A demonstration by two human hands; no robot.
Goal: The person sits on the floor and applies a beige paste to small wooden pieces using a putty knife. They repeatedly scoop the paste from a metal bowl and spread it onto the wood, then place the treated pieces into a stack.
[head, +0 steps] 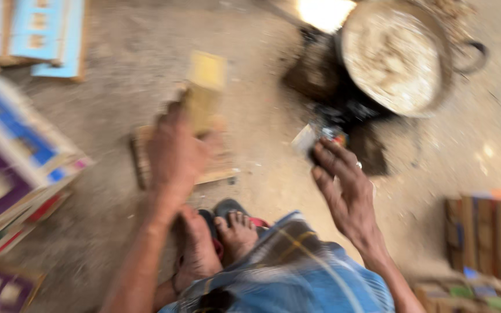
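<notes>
The picture is blurred by motion. My left hand (175, 153) is closed around a yellowish block (203, 87) and holds it upright above a flat wooden board (218, 165) on the dirt ground. My right hand (343, 185) is raised to the right, fingers curled, with a small pale object (314, 138) at its fingertips; what that object is cannot be made out. My bare feet (227, 235) rest on dark sandals just below the board, over a blue checked cloth on my lap.
A large round metal pan (392, 55) holding a pale mass sits over a blackened fire spot at the upper right. Painted wooden panels (13, 156) in blue, purple and white lie on the left. More wooden pieces (485, 237) are stacked at the right.
</notes>
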